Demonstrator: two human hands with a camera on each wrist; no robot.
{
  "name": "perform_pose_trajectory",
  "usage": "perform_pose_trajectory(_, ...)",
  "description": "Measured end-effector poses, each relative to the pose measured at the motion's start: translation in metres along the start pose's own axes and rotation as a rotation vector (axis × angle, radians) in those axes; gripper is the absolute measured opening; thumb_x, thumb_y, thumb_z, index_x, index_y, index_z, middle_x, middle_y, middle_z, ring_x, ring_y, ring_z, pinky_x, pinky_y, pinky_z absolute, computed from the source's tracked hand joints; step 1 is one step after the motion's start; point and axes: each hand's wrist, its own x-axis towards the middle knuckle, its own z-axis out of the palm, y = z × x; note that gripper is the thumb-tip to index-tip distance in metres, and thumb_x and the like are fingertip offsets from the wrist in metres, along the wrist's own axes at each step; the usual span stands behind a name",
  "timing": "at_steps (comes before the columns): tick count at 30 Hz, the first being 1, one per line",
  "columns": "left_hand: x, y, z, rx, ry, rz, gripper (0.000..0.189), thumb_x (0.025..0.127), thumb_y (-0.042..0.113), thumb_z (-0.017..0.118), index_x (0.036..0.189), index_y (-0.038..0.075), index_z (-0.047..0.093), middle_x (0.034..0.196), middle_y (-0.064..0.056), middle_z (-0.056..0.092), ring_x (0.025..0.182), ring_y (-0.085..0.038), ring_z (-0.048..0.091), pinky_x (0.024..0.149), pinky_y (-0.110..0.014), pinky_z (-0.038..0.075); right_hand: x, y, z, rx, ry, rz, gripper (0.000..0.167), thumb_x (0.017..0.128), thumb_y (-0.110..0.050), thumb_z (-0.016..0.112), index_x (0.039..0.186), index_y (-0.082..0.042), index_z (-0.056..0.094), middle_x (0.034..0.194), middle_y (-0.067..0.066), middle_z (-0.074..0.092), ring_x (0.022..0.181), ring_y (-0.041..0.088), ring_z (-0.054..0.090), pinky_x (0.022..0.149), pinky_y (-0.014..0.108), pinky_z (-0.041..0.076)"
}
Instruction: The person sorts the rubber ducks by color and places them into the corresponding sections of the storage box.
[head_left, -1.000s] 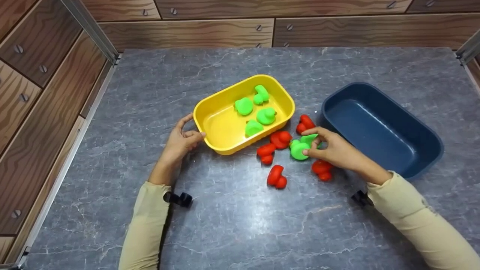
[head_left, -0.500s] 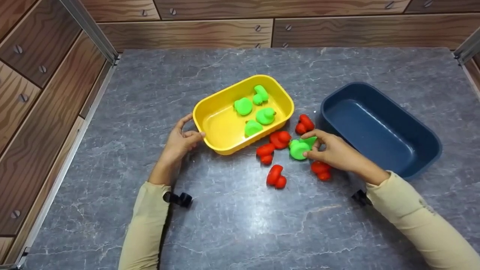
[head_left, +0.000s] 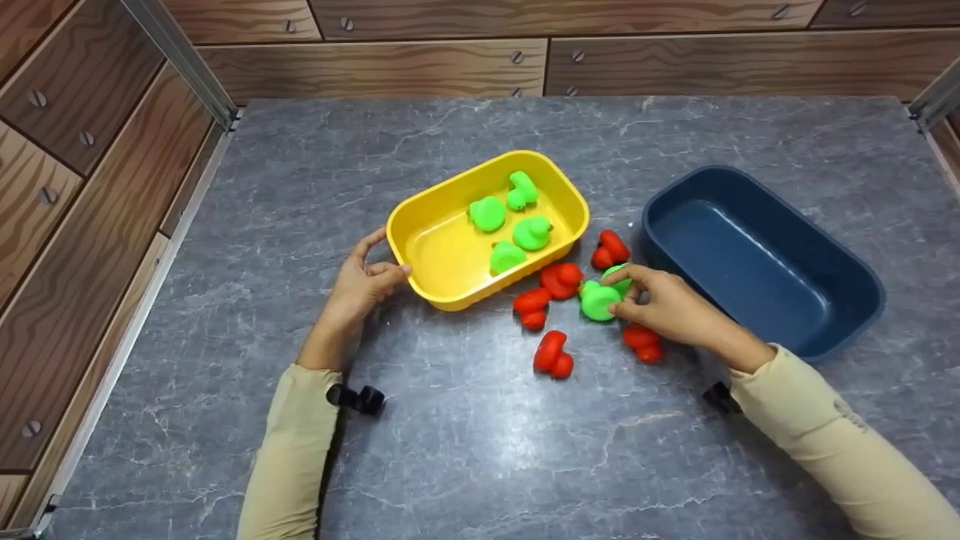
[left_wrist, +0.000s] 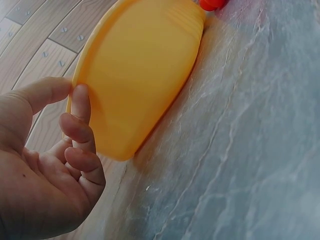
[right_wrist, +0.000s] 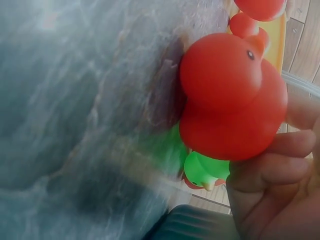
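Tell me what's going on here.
A person's left grip pinches the rim of a yellow, rounded-rectangular, plastic-looking tub holding four small green, rubbery-looking toy ducks. The right grip reaches at least one more green duck on the grey marble-patterned tabletop; whether it holds one is unclear. Five rounded red toy ducks lie nearby, outside the tub. A dark-blue, rounded-rectangular tub stands to the right.

I'm in what looks like a small staged recording booth: metal rails and panels printed as wood planks enclose my grey, marble-patterned counter.
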Motion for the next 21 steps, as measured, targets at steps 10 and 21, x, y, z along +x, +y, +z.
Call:
perform_pose_trajectory(10, 0.0000, -0.0008, -0.0002, 0.003, 0.014, -0.002, 0.075, 0.087, 0.007, 0.068, 0.149, 0.015, 0.028, 0.066, 0.009, 0.062, 0.052, -0.005, 0.041, 0.050, -0.019, 0.031, 0.0014, 0.0025, 0.0037, -0.007, 0.047, -0.019, 0.024, 0.086, -0.007, 0.066, 0.109, -0.003, 0.062, 0.076, 0.005, 0.061, 0.066, 0.013, 0.051, 0.062, 0.021, 0.040)
perform_pose_trajectory(21, 0.0011, -0.0014, -0.0004, 0.000, -0.001, 0.010, 0.076, 0.086, 0.007, 0.067, 0.149, 0.014, 0.026, 0.065, 0.008, 0.060, 0.052, -0.006, 0.038, 0.051, -0.019, 0.029, -0.0010, 0.0015, 0.0044, -0.001, 0.096, -0.050, 0.019, 0.085, -0.006, 0.065, 0.104, -0.003, 0.064, 0.075, 0.003, 0.058, 0.063, 0.010, 0.049, 0.060, 0.020, 0.039)
